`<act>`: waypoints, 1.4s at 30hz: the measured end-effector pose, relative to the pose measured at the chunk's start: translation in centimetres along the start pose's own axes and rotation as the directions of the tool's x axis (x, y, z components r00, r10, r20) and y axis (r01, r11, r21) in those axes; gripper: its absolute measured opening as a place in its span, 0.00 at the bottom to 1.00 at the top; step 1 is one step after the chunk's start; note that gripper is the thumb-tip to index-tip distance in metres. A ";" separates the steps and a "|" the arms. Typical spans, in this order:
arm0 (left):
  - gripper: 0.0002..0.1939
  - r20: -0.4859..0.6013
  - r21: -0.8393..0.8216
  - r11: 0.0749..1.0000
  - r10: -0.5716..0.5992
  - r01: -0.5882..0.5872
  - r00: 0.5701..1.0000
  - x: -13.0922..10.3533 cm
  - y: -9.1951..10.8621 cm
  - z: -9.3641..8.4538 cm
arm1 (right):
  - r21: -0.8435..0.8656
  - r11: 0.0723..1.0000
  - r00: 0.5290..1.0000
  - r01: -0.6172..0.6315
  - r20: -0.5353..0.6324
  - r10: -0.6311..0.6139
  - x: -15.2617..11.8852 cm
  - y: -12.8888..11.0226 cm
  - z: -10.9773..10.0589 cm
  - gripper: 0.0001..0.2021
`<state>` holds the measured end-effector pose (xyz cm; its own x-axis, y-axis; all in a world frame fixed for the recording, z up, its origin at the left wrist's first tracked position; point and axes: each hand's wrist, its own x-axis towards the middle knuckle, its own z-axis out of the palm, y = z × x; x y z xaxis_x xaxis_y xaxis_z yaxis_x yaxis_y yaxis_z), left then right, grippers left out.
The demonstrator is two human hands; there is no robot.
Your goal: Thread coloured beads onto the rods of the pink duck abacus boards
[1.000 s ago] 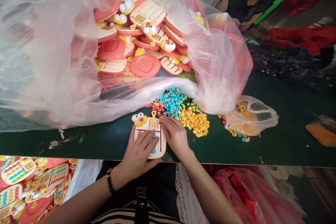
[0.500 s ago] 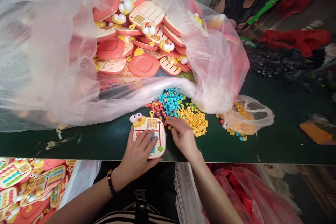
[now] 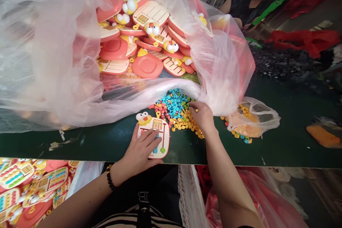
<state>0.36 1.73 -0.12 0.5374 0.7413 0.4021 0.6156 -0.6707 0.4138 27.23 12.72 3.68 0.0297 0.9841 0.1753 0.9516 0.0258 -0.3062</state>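
Observation:
My left hand (image 3: 143,146) holds a cream toy board (image 3: 166,135) with a coral rim near the table's front edge. Its fingers lie across the board's face, partly hiding the slots, and the thumb is along the bottom edge. The board has a yellow duck-like head (image 3: 143,118) with bulging white eyes. Red, blue and green beads sit in its slots; a green bead (image 3: 162,150) shows at the right. My right hand (image 3: 202,115) is at the small green beads (image 3: 185,105), fingertips drawn together. What they hold, if anything, is hidden. Below it spread yellow beads (image 3: 184,124).
Blue beads (image 3: 175,103) and red beads (image 3: 159,109) lie behind the board. A large clear plastic bag (image 3: 48,60) full of similar boards stands beyond. A small bag (image 3: 247,121) sits at right. Bead-filled boards (image 3: 20,174) lie below left. Another person (image 3: 240,7) is at far right.
My right hand has moved from the board's upper right corner, rightward and away from me, to the green beads. My left hand stays on the board.

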 end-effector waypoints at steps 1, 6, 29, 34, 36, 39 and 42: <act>0.28 -0.003 0.005 1.000 -0.002 0.002 1.000 0.0 0.0 0.0 | -0.018 1.000 1.000 -0.010 0.027 0.011 0.3 -0.5 0.1 0.11; 0.27 -0.008 0.056 0.998 -0.021 0.022 1.000 0.0 0.3 0.2 | -0.115 0.987 0.991 -0.113 0.061 0.120 1.4 -2.0 0.3 0.06; 0.30 0.005 0.077 0.997 -0.019 0.018 1.000 -0.2 0.2 0.3 | 0.460 0.835 0.938 0.303 0.010 -0.346 -7.2 -5.7 -0.1 0.10; 0.28 -0.006 0.057 0.998 -0.011 0.011 1.000 -0.2 0.2 0.2 | 0.259 0.964 0.993 0.055 -0.113 -0.026 -6.0 -1.7 -0.9 0.11; 0.27 -0.009 0.047 0.999 -0.019 0.019 1.000 -0.2 0.2 0.2 | 0.202 0.976 0.997 0.078 -0.026 -0.074 -5.3 -1.1 -0.5 0.10; 0.27 -0.003 0.039 0.999 -0.016 0.016 1.000 -0.2 0.3 0.1 | 0.061 0.994 0.995 0.087 0.049 -0.090 -4.3 -1.5 -0.1 0.07; 0.28 -0.005 0.046 0.999 -0.007 0.007 1.000 -0.2 0.3 0.1 | -0.093 0.994 0.988 0.055 0.148 -0.040 -3.3 -2.6 -0.3 0.03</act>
<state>0.51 1.41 -0.13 0.5301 0.7460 0.4031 0.6456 -0.6632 0.3786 24.76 9.37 4.19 -0.0544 0.9974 0.0468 0.9762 0.0630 -0.2074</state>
